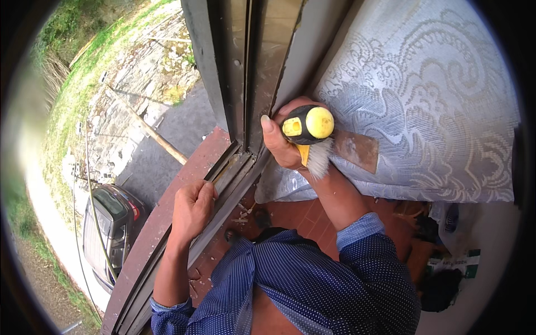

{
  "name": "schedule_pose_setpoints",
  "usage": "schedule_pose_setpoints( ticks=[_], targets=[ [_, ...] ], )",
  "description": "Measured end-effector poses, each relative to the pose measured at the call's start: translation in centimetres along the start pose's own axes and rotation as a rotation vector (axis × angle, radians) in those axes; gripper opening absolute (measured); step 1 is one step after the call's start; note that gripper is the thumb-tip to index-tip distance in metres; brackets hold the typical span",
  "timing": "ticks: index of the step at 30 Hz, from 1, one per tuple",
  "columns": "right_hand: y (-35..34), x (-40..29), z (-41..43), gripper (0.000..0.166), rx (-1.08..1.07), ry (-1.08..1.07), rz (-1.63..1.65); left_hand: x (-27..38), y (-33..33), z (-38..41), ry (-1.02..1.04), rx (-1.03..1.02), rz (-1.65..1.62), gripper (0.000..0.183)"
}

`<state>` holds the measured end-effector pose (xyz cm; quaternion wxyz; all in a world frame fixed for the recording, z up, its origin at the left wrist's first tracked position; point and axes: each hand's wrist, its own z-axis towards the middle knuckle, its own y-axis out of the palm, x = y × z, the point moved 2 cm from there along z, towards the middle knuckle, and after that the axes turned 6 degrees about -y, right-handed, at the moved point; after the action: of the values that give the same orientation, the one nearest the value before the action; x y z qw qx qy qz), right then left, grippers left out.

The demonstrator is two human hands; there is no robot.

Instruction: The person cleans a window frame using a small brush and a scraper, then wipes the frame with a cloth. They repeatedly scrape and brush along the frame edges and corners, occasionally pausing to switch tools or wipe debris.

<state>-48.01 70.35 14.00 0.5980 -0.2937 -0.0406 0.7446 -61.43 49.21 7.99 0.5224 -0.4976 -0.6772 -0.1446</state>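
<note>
My right hand grips a tool with a black and yellow handle, its rounded yellow end facing up at me. Below that handle hangs a small brush with white bristles and a yellow handle part. A flat, stained blade, like a scraper's, sticks out to the right; its join to the handle is hidden. My left hand is curled into a fist over the window track, near the frame's corner. A thin tan strip lies in the track beside the thumb; whether the fist holds anything is hidden.
An upright window frame rises ahead, with a patterned curtain on its right. Outside the reddish sill are a wooden pole and a dark car. Debris lies on the tiled floor; bags stand at right.
</note>
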Motion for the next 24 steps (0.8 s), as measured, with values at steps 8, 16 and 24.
schedule_pose_setpoints(
  ticks=[8,16,24],
  targets=[
    [-0.1,-0.4,0.9,0.024,0.132,0.169,0.127,-2.3,-0.2,-2.6,-0.012,0.167,0.177,0.035],
    [0.1,-0.4,1.0,0.025,0.077,0.181,0.082,-1.3,3.1,1.3,0.113,0.261,0.188,0.033],
    [0.3,0.3,-0.3,0.033,0.064,0.026,0.057,-0.1,3.7,1.6,0.25,0.236,0.238,0.031]
  ],
)
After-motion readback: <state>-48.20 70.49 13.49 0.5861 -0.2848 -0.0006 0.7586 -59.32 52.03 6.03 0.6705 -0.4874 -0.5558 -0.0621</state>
